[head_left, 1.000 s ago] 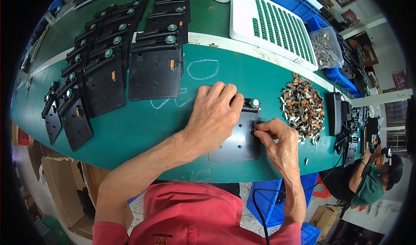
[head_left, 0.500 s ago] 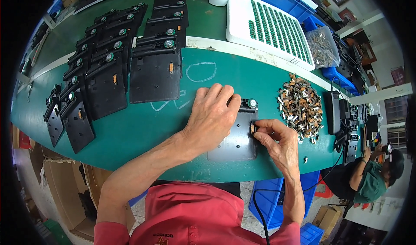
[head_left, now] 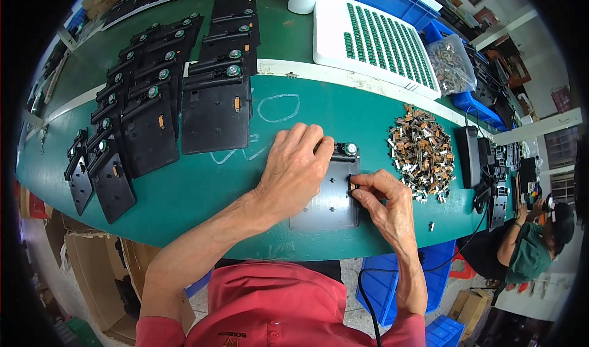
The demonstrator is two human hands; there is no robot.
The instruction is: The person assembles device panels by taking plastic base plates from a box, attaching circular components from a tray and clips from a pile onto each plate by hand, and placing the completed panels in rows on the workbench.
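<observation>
A flat black plastic panel point(head_left: 325, 213) with a tube along its far edge lies on the table before me. A round silver-and-green piece point(head_left: 350, 149) sits at the tube's right end. My left hand point(head_left: 296, 169) is closed over the panel's far left portion, its fingers curled around the tube and hiding most of it. At the panel's right edge, my right hand point(head_left: 388, 205) pinches a small orange-brown part point(head_left: 353, 186) between thumb and forefinger, against the panel. The fingertips cover much of that part, so its seating cannot be made out.
A heap of small brown-and-silver parts point(head_left: 422, 154) lies to the right, with one loose piece point(head_left: 431, 227) nearer me. Similar black panels point(head_left: 215, 120) overlap at the left. Behind stands a white tray point(head_left: 331, 43) holding rows of green pieces. A co-worker point(head_left: 527, 255) sits far right.
The view has shifted slightly. My right thumb and forefinger now cover more of the orange-brown part, at the same place on the panel. My left hand keeps its hold.
</observation>
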